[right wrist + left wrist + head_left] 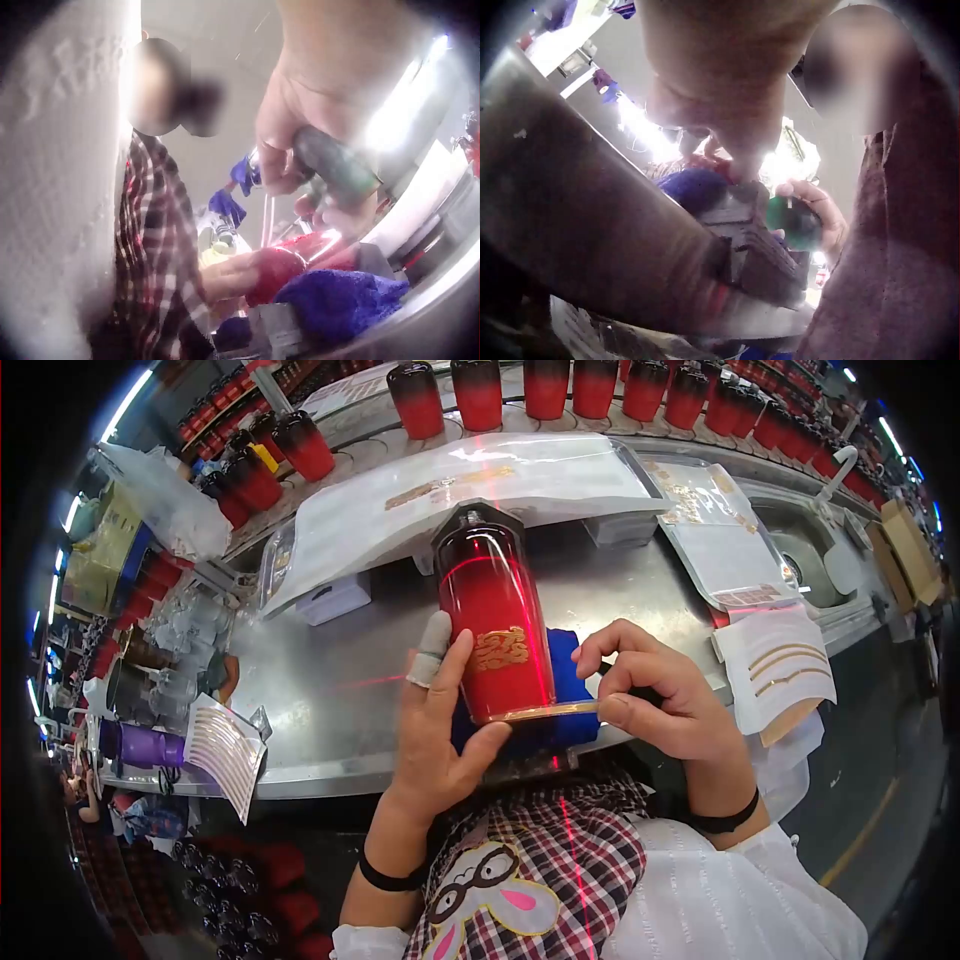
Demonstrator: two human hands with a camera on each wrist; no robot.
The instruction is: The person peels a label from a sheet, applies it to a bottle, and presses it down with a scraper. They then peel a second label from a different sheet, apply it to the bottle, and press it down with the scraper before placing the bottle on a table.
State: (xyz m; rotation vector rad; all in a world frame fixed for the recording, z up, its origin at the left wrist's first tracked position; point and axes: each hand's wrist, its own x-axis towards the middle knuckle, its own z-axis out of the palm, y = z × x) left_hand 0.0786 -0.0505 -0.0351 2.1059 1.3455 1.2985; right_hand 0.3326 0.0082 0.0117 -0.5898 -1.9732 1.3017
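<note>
Rows of red-and-black bottles [480, 398] curve across the back of a busy workshop, beyond a steel bench [335, 730] where a person in a checked apron [600, 830] works bare-handed. At far left, a purple container [140, 745] sits beside a striped sheet [225, 750]. Next comes the left hand [428, 735], one finger in a pale cover [432, 642], its fingers extended rather than wrapped: the index finger lies against the side of a red bottle [492, 585], and the thumb reaches toward the bottom edge. At the near middle of the bench, that bottle points its neck away from the person, gold emblem [501, 648] facing up, with a blue cloth [573, 675] showing beside its base. Along the bottom edge runs a slim gold strip [550, 711] — its right end pinched between thumb and forefinger of the right hand [665, 695], which also curls round a dark green object [341, 169]. Farther right, curved gold strips [790, 648] lie on a white sheet [755, 638]. The step in hand appears to be fitting the strip round the base; the next move seems to call for light, even tension and a level line — slack could let it crease or wander.
</note>
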